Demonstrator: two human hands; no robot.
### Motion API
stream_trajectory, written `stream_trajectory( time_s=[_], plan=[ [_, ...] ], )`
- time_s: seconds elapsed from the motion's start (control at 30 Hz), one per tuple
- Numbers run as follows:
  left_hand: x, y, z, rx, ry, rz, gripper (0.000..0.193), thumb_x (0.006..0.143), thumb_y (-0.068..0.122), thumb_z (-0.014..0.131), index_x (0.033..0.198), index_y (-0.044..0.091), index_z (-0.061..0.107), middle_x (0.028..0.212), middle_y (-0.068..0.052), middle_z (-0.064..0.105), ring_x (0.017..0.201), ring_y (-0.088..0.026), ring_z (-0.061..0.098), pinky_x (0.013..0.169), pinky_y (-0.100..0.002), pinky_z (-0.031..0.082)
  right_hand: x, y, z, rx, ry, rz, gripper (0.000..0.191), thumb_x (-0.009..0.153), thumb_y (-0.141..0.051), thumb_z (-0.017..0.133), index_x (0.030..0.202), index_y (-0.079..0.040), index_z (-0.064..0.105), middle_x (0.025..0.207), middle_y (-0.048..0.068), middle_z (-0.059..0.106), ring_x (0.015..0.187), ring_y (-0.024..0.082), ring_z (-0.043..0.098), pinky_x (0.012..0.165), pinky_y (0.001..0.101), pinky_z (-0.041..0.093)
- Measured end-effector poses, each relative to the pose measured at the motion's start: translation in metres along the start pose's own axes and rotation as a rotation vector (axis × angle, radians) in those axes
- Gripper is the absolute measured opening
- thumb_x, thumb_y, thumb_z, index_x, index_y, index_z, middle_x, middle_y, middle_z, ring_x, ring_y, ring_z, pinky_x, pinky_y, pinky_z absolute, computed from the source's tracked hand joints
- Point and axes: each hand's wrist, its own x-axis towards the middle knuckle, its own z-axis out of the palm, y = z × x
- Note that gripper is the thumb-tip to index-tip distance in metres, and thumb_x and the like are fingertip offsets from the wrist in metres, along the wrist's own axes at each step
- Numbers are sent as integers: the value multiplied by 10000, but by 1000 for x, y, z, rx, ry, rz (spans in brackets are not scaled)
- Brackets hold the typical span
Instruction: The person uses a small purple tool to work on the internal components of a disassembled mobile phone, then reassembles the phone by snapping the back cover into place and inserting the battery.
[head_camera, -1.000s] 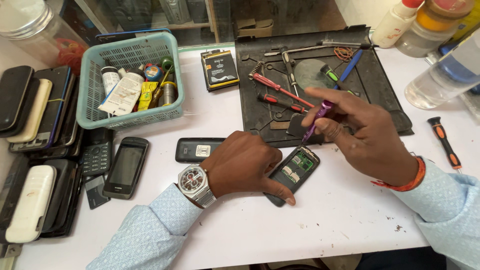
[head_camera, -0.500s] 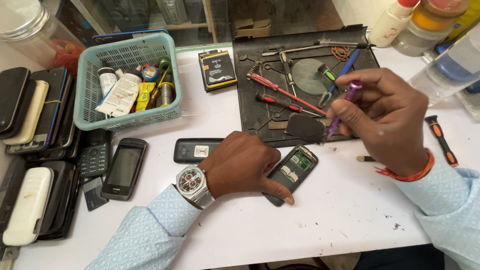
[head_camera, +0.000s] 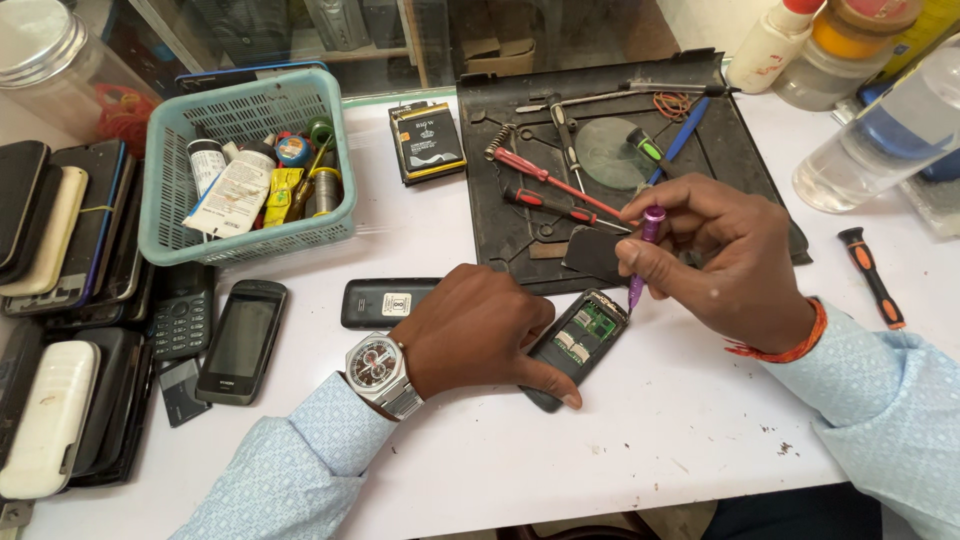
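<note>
Left of the basket (head_camera: 170, 150)'s lower corner, a touchscreen phone (head_camera: 240, 340) lies dark. Inside it, a white labelled tube (head_camera: 235, 195). Right of it, a black-and-orange battery pack (head_camera: 428, 140).

Bright even light, soft shadows, sharp focus, slight wide-angle edge distortion.

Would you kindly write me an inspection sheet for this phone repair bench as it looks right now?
Surface: white table, a few dark specks near the right sleeve.
Job's things: opened phone, circuit board exposed; purple screwdriver, tip at its upper edge.
Clutter: teal basket of tubes and bottles; stacked phones at left; black mat with red-handled screwdrivers; orange-handled screwdriver.
Grippers: left hand presses the phone down; right hand holds the screwdriver.
Cables: nothing seen.
Surroundings: clear bottle and jars at far right.
</note>
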Motion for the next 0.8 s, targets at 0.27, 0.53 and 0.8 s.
stream_trajectory(
  time_s=[0.27, 0.53, 0.8],
  plan=[
    [0, -1, 1, -1, 6, 9, 725, 623, 816, 716, 599, 93, 678, 475, -69, 596, 474, -294, 636, 501, -437, 484, 1, -1, 2, -37, -16, -15, 268, 922, -127, 734, 1128, 22, 648, 814, 83, 740, 626, 75, 688, 496, 202, 541],
    [1, -1, 1, -4, 11, 11, 719, 622, 813, 721, 603, 95, 683, 477, -68, 600, 477, -294, 639, 502, -436, 488, 1, 0, 0, -62, -58, -37, 263, 907, -130, 747, 1110, 14, 664, 820, 81, 729, 624, 83, 697, 495, 202, 546],
    [0, 1, 0, -4, 11, 5, 710, 620, 804, 726, 606, 95, 684, 485, -73, 606, 487, -304, 640, 515, -443, 489, 8, -3, -15, -138, -203, -198, 316, 881, -148, 762, 1166, -20, 714, 855, 29, 772, 707, 92, 763, 557, 210, 584]
  ],
)
